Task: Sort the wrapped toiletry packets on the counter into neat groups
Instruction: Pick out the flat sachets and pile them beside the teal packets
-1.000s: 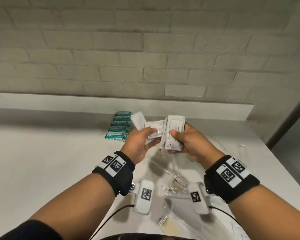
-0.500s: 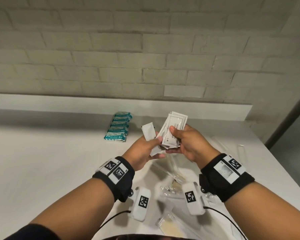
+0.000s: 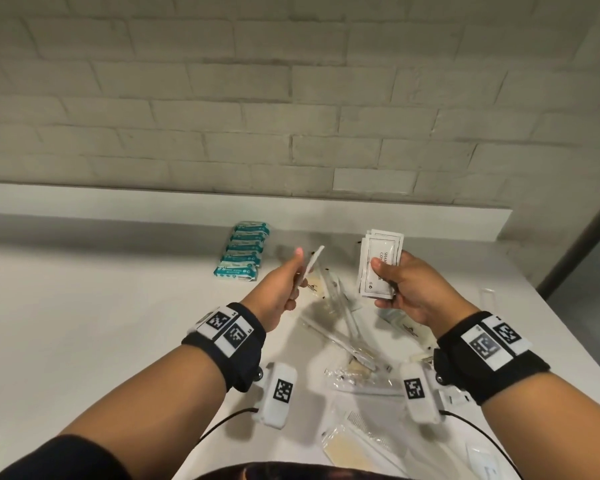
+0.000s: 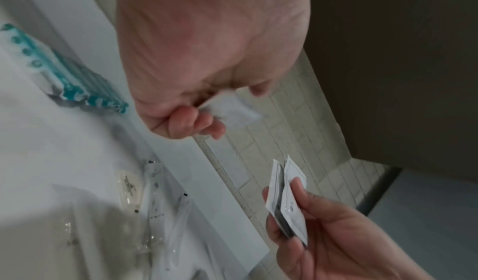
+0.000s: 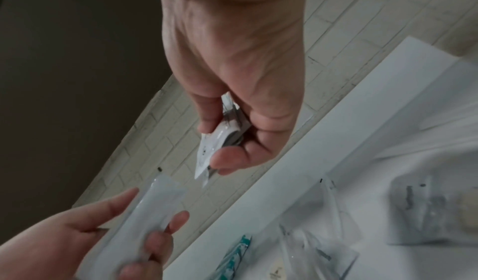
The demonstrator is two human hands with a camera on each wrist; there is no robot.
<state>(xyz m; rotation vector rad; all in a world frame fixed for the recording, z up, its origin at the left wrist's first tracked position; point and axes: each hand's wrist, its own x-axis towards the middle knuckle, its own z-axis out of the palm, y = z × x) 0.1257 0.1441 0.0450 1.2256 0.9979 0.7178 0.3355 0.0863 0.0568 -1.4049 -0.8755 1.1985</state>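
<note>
My right hand point(image 3: 390, 284) grips a small stack of white shampoo sachets point(image 3: 380, 268) upright above the counter, thumb across the front; the stack point(image 5: 220, 139) shows in the right wrist view and the sachets point(image 4: 287, 202) in the left wrist view. My left hand point(image 3: 293, 282) pinches one white sachet point(image 3: 310, 268), seen edge-on, a little left of the stack; the same sachet point(image 5: 150, 208) appears flat in the right wrist view. A neat row of teal-and-white packets point(image 3: 241, 251) lies at the back of the white counter point(image 3: 84, 323).
Clear-wrapped items lie scattered on the counter beneath and behind my hands: long thin wrapped pieces point(image 3: 343, 341), a wrapped comb point(image 3: 368, 431) near the front edge. A raised ledge point(image 3: 222, 206) and brick wall close the back. The counter's right edge point(image 3: 586, 344) drops off.
My hands have drawn apart: the left hand pulled a single sachet leftward away from the stack, and the right hand turned the stack upright facing me.
</note>
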